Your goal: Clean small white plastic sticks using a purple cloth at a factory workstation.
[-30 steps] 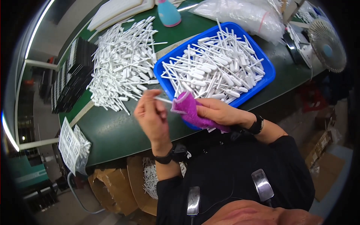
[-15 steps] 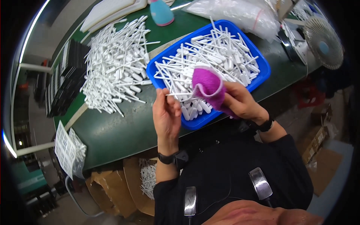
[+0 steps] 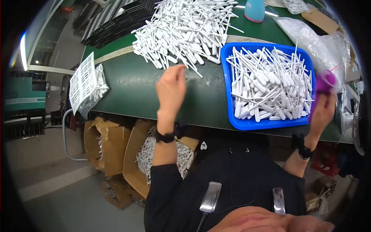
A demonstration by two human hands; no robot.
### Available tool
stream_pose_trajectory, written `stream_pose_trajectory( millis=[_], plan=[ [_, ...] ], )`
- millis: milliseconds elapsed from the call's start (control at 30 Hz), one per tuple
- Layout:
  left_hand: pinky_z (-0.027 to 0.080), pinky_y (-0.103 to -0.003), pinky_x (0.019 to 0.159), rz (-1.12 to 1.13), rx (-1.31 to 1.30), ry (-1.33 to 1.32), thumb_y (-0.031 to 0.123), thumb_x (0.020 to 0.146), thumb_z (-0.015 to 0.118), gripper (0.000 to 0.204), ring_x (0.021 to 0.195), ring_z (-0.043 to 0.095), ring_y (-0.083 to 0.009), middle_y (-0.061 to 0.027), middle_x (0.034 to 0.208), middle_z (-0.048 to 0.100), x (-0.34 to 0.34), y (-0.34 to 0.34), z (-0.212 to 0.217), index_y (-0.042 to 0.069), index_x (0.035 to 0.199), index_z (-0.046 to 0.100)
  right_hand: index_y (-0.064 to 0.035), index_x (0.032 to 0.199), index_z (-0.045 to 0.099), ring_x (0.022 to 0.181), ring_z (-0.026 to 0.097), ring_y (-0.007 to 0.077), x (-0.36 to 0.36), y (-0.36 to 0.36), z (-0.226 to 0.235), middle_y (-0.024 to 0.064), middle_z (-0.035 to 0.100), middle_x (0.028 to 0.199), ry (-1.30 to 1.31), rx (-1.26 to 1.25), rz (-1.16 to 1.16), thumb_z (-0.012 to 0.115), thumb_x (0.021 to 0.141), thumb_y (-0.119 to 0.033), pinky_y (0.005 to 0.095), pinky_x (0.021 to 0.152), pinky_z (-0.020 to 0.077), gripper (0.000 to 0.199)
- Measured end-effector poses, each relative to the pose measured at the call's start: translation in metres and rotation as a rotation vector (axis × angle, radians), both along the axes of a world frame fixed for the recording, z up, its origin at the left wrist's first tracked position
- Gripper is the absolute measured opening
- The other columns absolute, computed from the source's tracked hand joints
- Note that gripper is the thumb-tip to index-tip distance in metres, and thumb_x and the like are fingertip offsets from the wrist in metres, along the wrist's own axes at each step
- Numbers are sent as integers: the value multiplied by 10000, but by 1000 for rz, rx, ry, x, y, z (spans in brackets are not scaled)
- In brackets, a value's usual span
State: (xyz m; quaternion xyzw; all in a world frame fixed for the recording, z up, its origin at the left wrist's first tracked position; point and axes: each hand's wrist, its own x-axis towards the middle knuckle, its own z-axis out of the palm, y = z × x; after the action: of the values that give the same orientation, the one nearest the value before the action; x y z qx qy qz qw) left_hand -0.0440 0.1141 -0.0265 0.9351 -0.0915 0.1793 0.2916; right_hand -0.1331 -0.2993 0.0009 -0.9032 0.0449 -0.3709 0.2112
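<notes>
My left hand (image 3: 171, 87) is raised over the green table, just short of the loose pile of white plastic sticks with wide flat ends (image 3: 189, 33). Its fingers are curled together, and whatever they may hold is hidden. At the right side of the blue tray (image 3: 251, 125), my right hand (image 3: 324, 110) grips a purple cloth (image 3: 324, 82), partly blurred. The tray is heaped with more white sticks (image 3: 266, 83) of the same kind, lying in all directions.
Black stacked trays (image 3: 116, 21) stand at the back left. A blue bottle (image 3: 254, 9) and a clear plastic bag (image 3: 313, 42) are behind the tray. A bagged bundle with a white grid sheet (image 3: 83, 81) sits at the left table edge. Below, a cardboard box (image 3: 131, 170) holds white sticks.
My hands have moved apart: the left one away from the tray toward the pile, the right one with the cloth to the tray's right side. The view has turned.
</notes>
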Motion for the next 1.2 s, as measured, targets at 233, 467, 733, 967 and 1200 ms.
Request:
stream_pose_trajectory(
  millis=[233,467,733,967,1200],
  plan=[
    [475,-352,643,103,489,-33,110,851,541,213,757,607,-294,-111,790,587,58,59,-27,144,1041,632,10,1215,503,1030,538,172,-7,27,2,94,552,1147,-162,1041,-73,431,967,-213,281,906,411,342],
    [500,-353,594,-89,230,30,123,854,569,135,700,626,-265,-125,808,627,19,40,-2,76,976,600,17,1225,498,1033,549,174,-11,37,-3,97,546,1171,-95,1171,138,398,973,-224,295,899,429,363],
    [487,-241,498,-71,-1196,344,157,911,556,185,653,615,-108,-93,886,648,-33,-16,-2,-1,1003,585,13,1254,482,1071,544,185,-2,53,-12,104,540,1193,-7,1233,326,358,982,-208,303,929,420,371],
    [512,-233,550,-107,-1513,441,131,901,560,225,720,616,-117,-80,859,641,-37,-22,-34,7,1089,563,8,1244,489,1075,544,180,-8,74,-10,103,545,1185,52,1320,314,352,987,-203,300,928,426,359],
    [506,-224,596,-147,-1819,623,125,900,557,237,776,613,-131,-69,864,629,-38,-30,-25,8,1107,556,-11,1219,510,1016,564,135,-9,75,-8,70,581,1113,98,1428,368,363,987,-233,263,881,449,353]
  ],
)
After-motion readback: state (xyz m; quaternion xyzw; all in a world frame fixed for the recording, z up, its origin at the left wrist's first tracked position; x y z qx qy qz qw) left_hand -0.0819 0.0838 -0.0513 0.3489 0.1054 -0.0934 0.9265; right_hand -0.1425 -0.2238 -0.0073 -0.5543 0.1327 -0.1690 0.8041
